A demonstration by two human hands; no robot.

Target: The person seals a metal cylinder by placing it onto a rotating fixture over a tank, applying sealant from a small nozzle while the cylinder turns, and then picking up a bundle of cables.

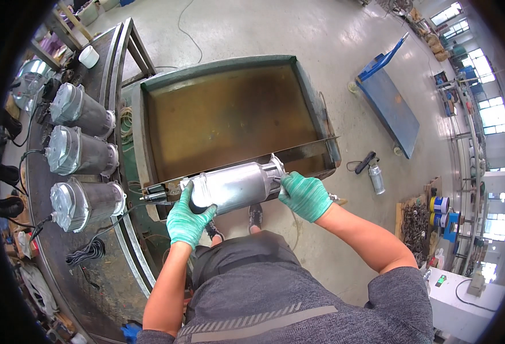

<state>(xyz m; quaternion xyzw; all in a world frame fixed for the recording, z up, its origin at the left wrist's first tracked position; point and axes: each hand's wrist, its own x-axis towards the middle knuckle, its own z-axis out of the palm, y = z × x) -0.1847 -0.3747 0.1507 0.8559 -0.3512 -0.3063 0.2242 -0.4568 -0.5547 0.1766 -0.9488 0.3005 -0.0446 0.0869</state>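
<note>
Motor housing [235, 186] lies near-horizontal, flanged end up-right; left hand [188, 221], right hand [305, 196] fingers gripping each end.

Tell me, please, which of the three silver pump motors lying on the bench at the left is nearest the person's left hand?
The lowest of the three motors, the one with a black cable coiled below it. It lies closest to the left hand; the other two lie farther up the bench.

bench [100, 269] | three motor housings [86, 203] | black cable [86, 252], possibly coiled
</note>
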